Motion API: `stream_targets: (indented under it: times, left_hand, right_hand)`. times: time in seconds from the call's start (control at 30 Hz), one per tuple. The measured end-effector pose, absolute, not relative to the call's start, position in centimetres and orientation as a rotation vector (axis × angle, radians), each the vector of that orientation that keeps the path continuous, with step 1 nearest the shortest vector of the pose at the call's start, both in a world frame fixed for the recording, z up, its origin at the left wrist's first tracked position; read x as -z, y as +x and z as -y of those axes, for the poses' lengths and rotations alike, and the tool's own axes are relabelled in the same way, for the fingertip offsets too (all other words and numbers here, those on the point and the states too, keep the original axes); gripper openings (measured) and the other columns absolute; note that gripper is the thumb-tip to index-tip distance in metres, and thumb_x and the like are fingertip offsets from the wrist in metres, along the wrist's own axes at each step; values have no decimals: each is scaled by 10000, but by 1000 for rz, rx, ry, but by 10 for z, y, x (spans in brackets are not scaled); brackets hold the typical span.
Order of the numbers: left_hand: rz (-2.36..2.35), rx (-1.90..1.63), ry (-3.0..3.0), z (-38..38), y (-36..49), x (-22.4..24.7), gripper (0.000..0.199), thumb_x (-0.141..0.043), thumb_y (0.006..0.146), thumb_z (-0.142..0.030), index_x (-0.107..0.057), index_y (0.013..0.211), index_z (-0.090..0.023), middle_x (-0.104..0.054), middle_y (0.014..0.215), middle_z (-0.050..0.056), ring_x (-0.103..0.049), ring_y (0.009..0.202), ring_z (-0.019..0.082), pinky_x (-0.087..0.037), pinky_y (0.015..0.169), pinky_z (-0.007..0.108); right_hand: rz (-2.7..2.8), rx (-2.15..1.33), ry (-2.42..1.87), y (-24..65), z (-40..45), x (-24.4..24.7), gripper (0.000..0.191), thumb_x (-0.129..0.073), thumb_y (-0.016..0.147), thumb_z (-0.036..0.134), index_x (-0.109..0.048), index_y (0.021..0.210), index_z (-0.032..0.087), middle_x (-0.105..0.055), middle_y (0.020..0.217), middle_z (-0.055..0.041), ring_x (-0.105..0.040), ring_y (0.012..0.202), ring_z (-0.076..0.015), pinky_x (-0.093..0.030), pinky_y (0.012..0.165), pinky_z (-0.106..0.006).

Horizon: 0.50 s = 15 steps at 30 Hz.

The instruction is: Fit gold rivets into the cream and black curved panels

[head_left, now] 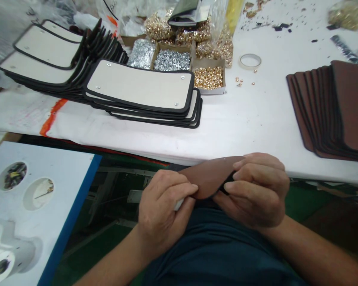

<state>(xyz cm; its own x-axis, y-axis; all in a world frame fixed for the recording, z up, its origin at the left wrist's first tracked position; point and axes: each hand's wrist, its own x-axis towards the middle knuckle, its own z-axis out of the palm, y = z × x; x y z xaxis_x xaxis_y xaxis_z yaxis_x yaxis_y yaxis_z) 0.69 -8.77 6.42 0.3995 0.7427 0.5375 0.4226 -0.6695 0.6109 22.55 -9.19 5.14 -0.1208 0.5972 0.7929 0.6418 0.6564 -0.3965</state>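
A brown panel with a dark edge (209, 174) is held between both hands at the table's front edge, its surface curved. My left hand (167, 206) grips its left end, fingers on top and thumb beneath. At the right end my right hand (256, 190) has its fingers curled round the panel's edge. A small stud shows near the panel's far edge. Beyond it lies a stack of cream panels with black borders (140, 85), the top one with metal studs at its corners.
Brown panels (316, 111) lie fanned at the right. Boxes of silver eyelets (171, 59) and gold eyelets (209, 77) stand at the back, near a tape roll (250, 61). More cream panels (47, 47) are piled at left, above a white machine table (65, 178).
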Motion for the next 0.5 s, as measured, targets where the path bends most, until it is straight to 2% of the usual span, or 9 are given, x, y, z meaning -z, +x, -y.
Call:
stream_targets:
  times: [0.1, 0.23, 0.33, 0.5]
  left_hand:
    - [-1076, -1157, 2159, 87, 7, -65, 352, -740, 881, -3, -709, 1190, -168, -739, 1018, 56, -684, 935, 172, -586, 837, 340]
    - [-1101, -1082, 2055, 83, 5, -65, 302, -745, 912, -50, -748, 1182, -184, -737, 1031, 40, -694, 941, 155, -576, 843, 311]
    - [-1110, -1042, 2006, 80, 3, -65, 262, -733, 937, -83, -758, 1177, -186, -737, 1035, 39, -706, 956, 155, -575, 850, 300]
    - [-1035, -1029, 2034, 78, -3, -66, 259, -717, 942, -85, -760, 1175, -189, -722, 1019, 40, -698, 941, 155, -577, 833, 294]
  right_hand:
    - [1757, 81, -1008, 218, 88, -51, 296, -870, 799, 125, -647, 909, 284, -592, 723, 36, -591, 710, -176, -481, 708, -374]
    - [1896, 20, -967, 212, 84, -48, 230, -799, 861, 96, -743, 1040, 228, -714, 768, 16, -618, 663, -155, -427, 675, -363]
    - [1930, -8, -952, 210, 83, -46, 265, -788, 877, 86, -751, 1116, 196, -811, 939, -31, -706, 748, -163, -464, 727, -363]
    - [1918, -156, -889, 206, 82, -48, 239, -730, 929, 103, -723, 1148, 198, -816, 1083, -77, -760, 928, -192, -530, 834, -375]
